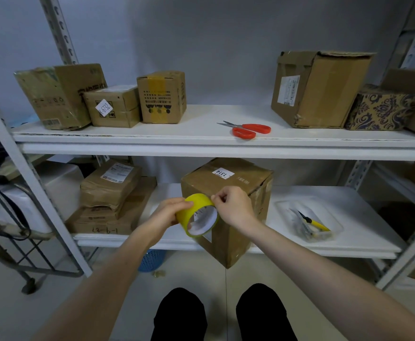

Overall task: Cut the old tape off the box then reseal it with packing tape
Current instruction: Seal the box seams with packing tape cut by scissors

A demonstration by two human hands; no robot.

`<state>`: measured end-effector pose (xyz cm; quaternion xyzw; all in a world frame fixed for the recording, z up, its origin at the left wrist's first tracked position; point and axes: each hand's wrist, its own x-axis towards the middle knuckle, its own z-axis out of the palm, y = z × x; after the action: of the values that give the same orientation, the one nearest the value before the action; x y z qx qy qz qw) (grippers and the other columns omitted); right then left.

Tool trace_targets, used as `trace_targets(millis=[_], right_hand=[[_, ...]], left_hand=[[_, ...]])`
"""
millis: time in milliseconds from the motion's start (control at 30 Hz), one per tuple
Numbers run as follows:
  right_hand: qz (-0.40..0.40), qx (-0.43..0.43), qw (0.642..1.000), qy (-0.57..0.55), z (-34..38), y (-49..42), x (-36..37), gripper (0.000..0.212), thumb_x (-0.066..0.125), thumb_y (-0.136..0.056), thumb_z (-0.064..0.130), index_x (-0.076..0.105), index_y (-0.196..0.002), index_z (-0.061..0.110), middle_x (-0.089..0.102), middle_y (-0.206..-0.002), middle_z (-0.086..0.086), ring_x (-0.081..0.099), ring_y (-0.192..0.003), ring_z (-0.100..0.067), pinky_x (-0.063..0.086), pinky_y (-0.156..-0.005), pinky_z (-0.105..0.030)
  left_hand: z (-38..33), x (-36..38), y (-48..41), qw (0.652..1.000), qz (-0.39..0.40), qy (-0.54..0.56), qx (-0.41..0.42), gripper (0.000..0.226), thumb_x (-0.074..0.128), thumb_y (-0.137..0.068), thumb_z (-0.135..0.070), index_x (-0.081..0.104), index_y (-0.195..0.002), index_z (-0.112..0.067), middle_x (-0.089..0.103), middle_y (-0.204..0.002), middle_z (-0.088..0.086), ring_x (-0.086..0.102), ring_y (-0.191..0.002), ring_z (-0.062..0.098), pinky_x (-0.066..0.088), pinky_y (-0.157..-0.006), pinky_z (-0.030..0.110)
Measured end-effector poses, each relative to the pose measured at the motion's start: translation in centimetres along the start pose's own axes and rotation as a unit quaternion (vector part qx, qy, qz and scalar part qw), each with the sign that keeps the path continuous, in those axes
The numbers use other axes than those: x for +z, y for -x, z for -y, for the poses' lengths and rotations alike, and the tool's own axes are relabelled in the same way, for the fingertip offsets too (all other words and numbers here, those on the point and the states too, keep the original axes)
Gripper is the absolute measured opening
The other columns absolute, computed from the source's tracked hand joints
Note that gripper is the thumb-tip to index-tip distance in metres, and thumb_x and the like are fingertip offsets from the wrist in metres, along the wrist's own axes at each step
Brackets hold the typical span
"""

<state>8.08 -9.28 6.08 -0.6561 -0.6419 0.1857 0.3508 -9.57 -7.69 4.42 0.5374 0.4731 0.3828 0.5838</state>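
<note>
Pinching loose end at top of packing tape roll with right fingers; gripping roll's left side with left fingers. Open core facing down-right. Just behind roll: box, overhanging front edge of lower shelf. Likely next: peeling rightward toward box top.

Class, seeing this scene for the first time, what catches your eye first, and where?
The yellow tape roll, gripped by the left hand and pinched by the right hand, in front of the box on the lower shelf. Next, the red scissors on the upper shelf.
</note>
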Motion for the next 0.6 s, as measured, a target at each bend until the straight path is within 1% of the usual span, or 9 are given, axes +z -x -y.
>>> trace_targets(millis=[67,167,267,300,367,400,467,533,600], right_hand=[[0.004,-0.004,1.0,0.006,-0.2,0.5,0.2,0.022,0.057,-0.093,0.026,0.065,-0.077,0.013,0.052,-0.061,0.007,0.055,-0.07,-0.02,0.038,-0.061,-0.028],[0.024,-0.041,0.997,0.064,-1.0,2.3,1.4,0.021,0.052,-0.094,0.024,0.063,-0.08,0.012,0.064,-0.076,-0.004,0.061,-0.078,-0.026,0.048,-0.066,-0.034],[0.027,-0.04,0.996,0.076,-1.8,3.6,2.3,0.02,0.05,-0.094,0.024,0.061,-0.082,0.012,0.067,-0.083,-0.006,0.062,-0.081,-0.027,0.044,-0.064,-0.031],[0.02,-0.034,0.997,0.071,-1.8,3.6,2.3,0.02,0.051,-0.094,0.024,0.061,-0.081,0.012,0.066,-0.081,-0.005,0.062,-0.081,-0.026,0.043,-0.063,-0.03],[-0.002,-0.027,0.999,0.046,-1.2,3.3,2.0,0.02,0.052,-0.093,0.023,0.062,-0.081,0.012,0.066,-0.078,-0.004,0.063,-0.078,-0.025,0.048,-0.066,-0.033],[-0.014,-0.037,0.998,0.038,-0.7,3.1,1.6,0.02,0.053,-0.093,0.023,0.063,-0.081,0.012,0.066,-0.078,-0.003,0.063,-0.076,-0.024,0.051,-0.068,-0.036],[-0.019,-0.101,0.993,0.064,0.2,2.9,1.1,0.019,0.052,-0.093,0.023,0.064,-0.084,0.012,0.067,-0.081,-0.004,0.064,-0.076,-0.024,0.053,-0.07,-0.04],[-0.021,-0.124,0.988,0.085,0.1,2.7,0.4,0.017,0.051,-0.093,0.021,0.064,-0.085,0.013,0.067,-0.083,-0.004,0.064,-0.078,-0.025,0.051,-0.07,-0.038],[-0.025,-0.107,0.991,0.073,-0.3,2.2,-0.1,0.016,0.052,-0.094,0.02,0.061,-0.082,0.014,0.065,-0.078,-0.002,0.063,-0.075,-0.023,0.046,-0.065,-0.032]], left_hand=[[0.8,-0.1,0.4,1.0,0.028,0.0,0.015,0.021,0.066,-0.073,-0.027,0.062,-0.076,-0.007,0.055,-0.051,-0.003,0.054,-0.053,0.014,0.046,-0.067,0.032],[1.5,-0.9,1.3,0.998,0.067,-0.017,0.001,0.021,0.066,-0.077,-0.025,0.06,-0.07,-0.006,0.053,-0.05,0.001,0.054,-0.05,0.016,0.048,-0.059,0.026],[1.6,-1.7,1.4,0.993,0.1,-0.06,-0.032,0.024,0.066,-0.075,-0.03,0.061,-0.068,-0.007,0.056,-0.053,0.004,0.057,-0.053,0.017,0.051,-0.062,0.028],[1.7,-1.9,1.3,0.99,0.101,-0.084,-0.041,0.024,0.068,-0.077,-0.03,0.062,-0.067,-0.009,0.057,-0.053,0.002,0.057,-0.054,0.017,0.05,-0.064,0.028],[2.2,-2.1,0.9,0.973,0.093,-0.203,-0.058,0.032,0.072,-0.08,-0.036,0.058,-0.059,-0.016,0.053,-0.049,-0.006,0.051,-0.054,0.013,0.043,-0.062,0.025],[2.6,-2.0,0.7,0.958,0.088,-0.264,-0.065,0.04,0.072,-0.079,-0.042,0.053,-0.053,-0.019,0.047,-0.046,-0.009,0.046,-0.053,0.012,0.038,-0.059,0.024],[3.2,-1.9,0.8,0.946,0.076,-0.305,-0.079,0.05,0.07,-0.075,-0.054,0.045,-0.045,-0.023,0.039,-0.044,-0.01,0.039,-0.055,0.012,0.032,-0.059,0.026],[2.3,-1.9,0.8,0.937,0.075,-0.33,-0.084,0.049,0.068,-0.079,-0.055,0.047,-0.05,-0.022,0.042,-0.05,-0.008,0.041,-0.058,0.012,0.033,-0.06,0.025],[1.1,-2.1,0.8,0.937,0.061,-0.336,-0.077,0.039,0.065,-0.083,-0.051,0.055,-0.066,-0.017,0.052,-0.069,-0.002,0.049,-0.07,0.013,0.038,-0.065,0.023]])
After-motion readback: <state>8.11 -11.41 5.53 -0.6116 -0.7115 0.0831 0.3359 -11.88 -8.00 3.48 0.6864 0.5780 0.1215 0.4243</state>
